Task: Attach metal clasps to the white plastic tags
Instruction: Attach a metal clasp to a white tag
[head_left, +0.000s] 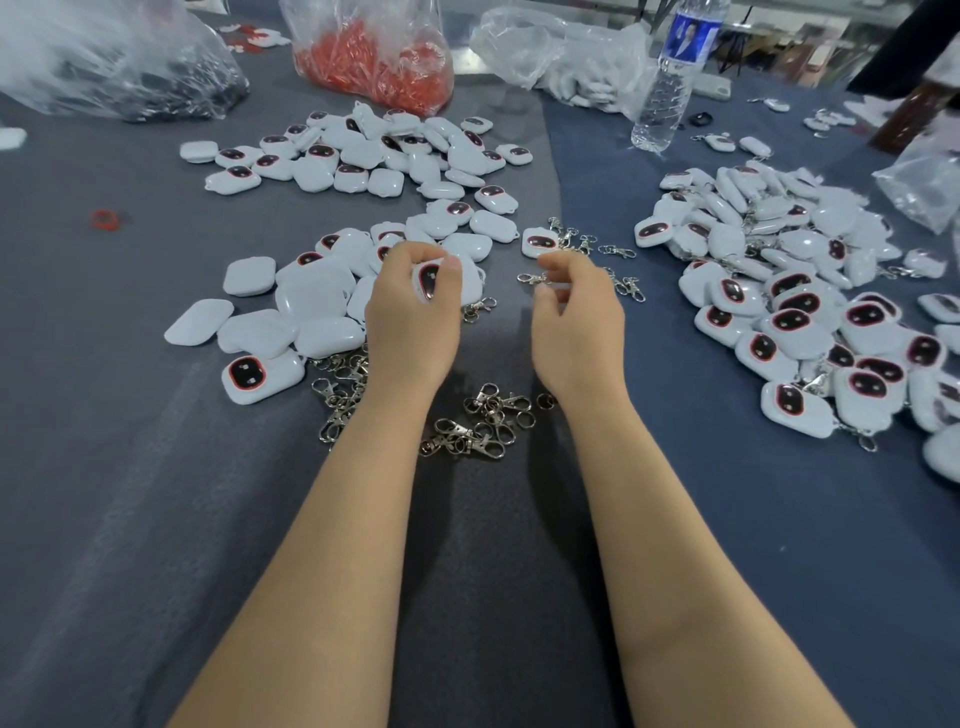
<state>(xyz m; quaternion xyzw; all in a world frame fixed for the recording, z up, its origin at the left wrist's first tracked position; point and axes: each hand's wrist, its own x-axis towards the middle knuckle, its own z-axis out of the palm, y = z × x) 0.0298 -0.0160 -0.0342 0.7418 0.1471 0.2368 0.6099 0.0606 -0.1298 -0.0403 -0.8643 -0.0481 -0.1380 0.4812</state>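
A white plastic tag (427, 280) sat gripped in the curled fingers of the left hand (410, 317) near the middle of the table (130, 493). Just beside it, the right hand (576, 322) pinched a metal clasp (531, 279) between thumb and forefinger. The join would likely go best with the tag's loop turned toward the clasp's ring. Loose clasps (478, 426) lay nearer the front edge.
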